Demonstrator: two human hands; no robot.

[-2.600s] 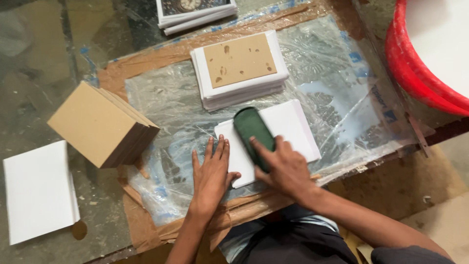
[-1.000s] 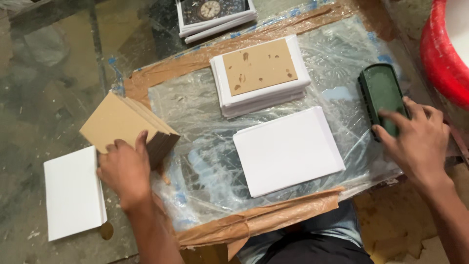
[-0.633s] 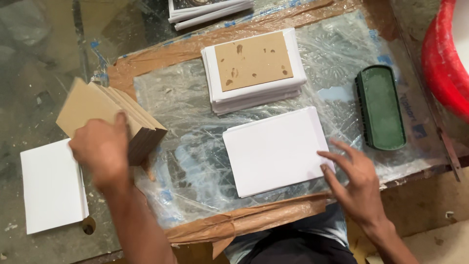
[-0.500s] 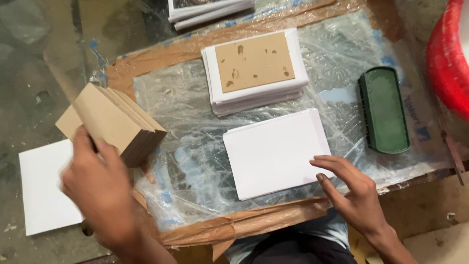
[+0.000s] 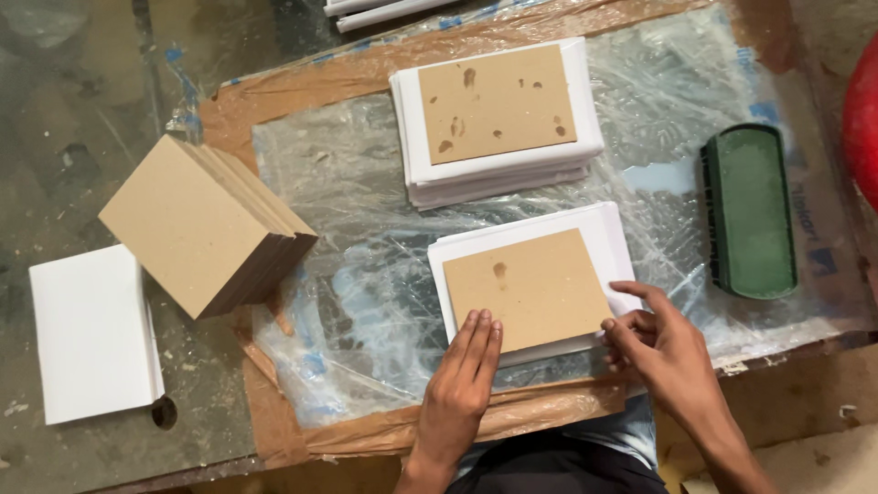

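A brown cardboard rectangle [image 5: 526, 288] lies on a white sheet [image 5: 604, 229] on the plastic-covered board in front of me. My left hand [image 5: 462, 389] rests flat with its fingertips on the card's near edge. My right hand [image 5: 663, 348] touches the card's near right corner with spread fingers. Neither hand grips anything. A stack of brown cards [image 5: 206, 224] sits to the left, and a green pad-like tool [image 5: 750, 210] lies to the right.
Behind the card is a pile of white sheets topped by a spotted brown card [image 5: 498, 114]. A stack of white sheets [image 5: 91, 334] lies at far left. A red tub's edge [image 5: 861, 119] shows at far right. Crinkled plastic [image 5: 357, 274] covers the board.
My left hand took a brown card from the left stack and laid it on the white sheet. The green tool was set down at the right. Both hands now rest on the card.
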